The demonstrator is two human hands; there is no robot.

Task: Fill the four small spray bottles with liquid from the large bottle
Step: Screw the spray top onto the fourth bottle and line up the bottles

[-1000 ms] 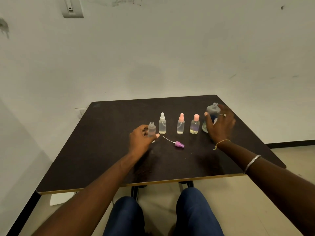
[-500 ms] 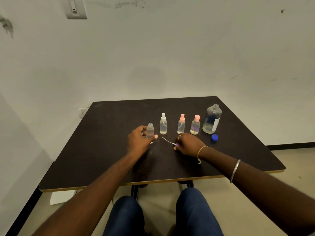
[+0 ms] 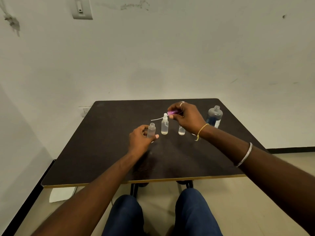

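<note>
Purple plastic is showing between the fingertips of the right hand (image 3: 187, 116), which is pinching a spray head (image 3: 172, 113) in the air above the row of bottles. Its thin clear dip tube (image 3: 156, 118) is pointing left, crossing by the top of the white-capped spray bottle (image 3: 164, 126). The left hand (image 3: 140, 142) is gripping an open small bottle (image 3: 151, 130), thumb and fingers curling round it, and is holding it upright at the left end of the row; the hand is hiding its base. Another small bottle (image 3: 181, 132) is standing on the dark counter (image 3: 102, 150) just right of the white-capped one, its top hidden behind the right hand. The large bottle (image 3: 214, 116) is standing uncapped at the right end, well apart from both hands. A silver bangle (image 3: 244, 155) is sitting on the right forearm.
</note>
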